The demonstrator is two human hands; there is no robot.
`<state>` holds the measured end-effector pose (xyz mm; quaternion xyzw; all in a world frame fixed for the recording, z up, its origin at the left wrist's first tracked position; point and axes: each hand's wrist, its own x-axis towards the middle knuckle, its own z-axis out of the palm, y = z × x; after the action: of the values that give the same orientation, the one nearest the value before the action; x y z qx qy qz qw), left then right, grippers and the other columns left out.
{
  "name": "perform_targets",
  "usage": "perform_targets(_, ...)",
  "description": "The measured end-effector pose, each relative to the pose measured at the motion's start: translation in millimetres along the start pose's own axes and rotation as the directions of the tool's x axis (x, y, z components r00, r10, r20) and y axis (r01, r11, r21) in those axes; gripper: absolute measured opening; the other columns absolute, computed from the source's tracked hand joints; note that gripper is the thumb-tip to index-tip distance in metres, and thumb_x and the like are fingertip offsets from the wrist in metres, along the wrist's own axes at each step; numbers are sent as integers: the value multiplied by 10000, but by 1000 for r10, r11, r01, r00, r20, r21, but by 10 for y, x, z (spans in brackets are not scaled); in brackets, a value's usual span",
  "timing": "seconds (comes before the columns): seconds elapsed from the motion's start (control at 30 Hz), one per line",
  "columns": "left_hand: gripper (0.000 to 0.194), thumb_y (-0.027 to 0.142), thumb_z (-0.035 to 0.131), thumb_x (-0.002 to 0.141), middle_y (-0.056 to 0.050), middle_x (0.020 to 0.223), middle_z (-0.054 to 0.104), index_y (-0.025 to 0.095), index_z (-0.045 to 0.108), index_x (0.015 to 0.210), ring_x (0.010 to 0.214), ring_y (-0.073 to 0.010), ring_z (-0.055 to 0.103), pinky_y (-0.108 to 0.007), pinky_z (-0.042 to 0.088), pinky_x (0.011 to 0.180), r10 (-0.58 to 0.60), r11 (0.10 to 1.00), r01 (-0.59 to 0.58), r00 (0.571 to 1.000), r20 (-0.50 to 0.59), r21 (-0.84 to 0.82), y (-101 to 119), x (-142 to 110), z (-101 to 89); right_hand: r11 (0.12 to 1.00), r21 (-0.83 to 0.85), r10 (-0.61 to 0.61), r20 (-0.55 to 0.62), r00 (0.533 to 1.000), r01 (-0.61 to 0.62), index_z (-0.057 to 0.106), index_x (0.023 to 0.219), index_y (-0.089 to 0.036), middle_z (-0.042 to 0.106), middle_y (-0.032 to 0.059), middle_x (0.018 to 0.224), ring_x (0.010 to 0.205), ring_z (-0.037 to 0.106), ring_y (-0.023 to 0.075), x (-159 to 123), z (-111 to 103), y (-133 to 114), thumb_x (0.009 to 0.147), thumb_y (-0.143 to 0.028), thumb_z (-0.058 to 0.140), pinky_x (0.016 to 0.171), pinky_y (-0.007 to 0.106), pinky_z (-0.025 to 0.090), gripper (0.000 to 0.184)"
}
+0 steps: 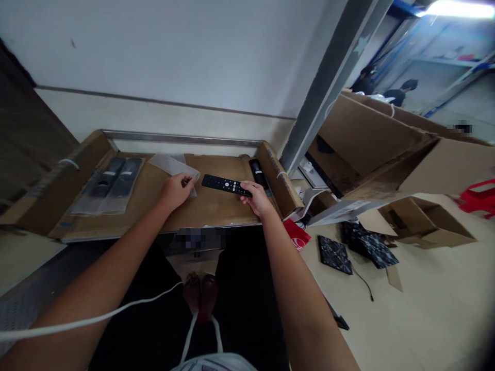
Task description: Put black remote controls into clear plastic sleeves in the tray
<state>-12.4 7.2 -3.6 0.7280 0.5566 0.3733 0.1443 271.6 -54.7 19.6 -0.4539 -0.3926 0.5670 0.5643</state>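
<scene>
Holding the black remote (221, 184) in the right grip (256, 198), with thumb on top and fingers curled under one end, closed snugly. Over the middle of the cardboard-lined worktop (216, 211), buttons up, with the free end pointing toward the left grip (176, 189). Pinching the clear bag (172, 166) there, by the look of it, with fingertips close together at its edge. Likely light and stiff in the remote's case, smooth enough to slip, and maybe easy to scratch or crack in a fall. Best to hold by the two long sides near one end, without squeezing the buttons. Probably thin, soft and floppy in the bag's case, so best to pinch by the edge. Also to be seen: two cloudy bags (126, 180) with dark things inside at the left, and another remote (258, 174) near the right side wall (279, 180).
</scene>
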Motion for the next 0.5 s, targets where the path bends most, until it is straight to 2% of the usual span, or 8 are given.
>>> perform_targets(0.27,289,422,620,854,-49,831,738,175,763,902,696,-176,610,-285,455,687,51,994,-50,999,14,-93,-32,-17,17,992,-123,40,45,998,-34,735,877,-145,676,2,644,427,588,102,-17,77,29,635,-366,844,373,192,474,346)
perform_targets(0.5,283,383,607,866,-65,881,755,176,776,959,720,-187,633,-294,475,703,88,995,-86,995,35,-57,-9,-47,-1,991,-132,29,52,998,-22,723,883,-148,675,-1,635,430,600,104,-15,93,36,668,-355,849,381,186,483,324)
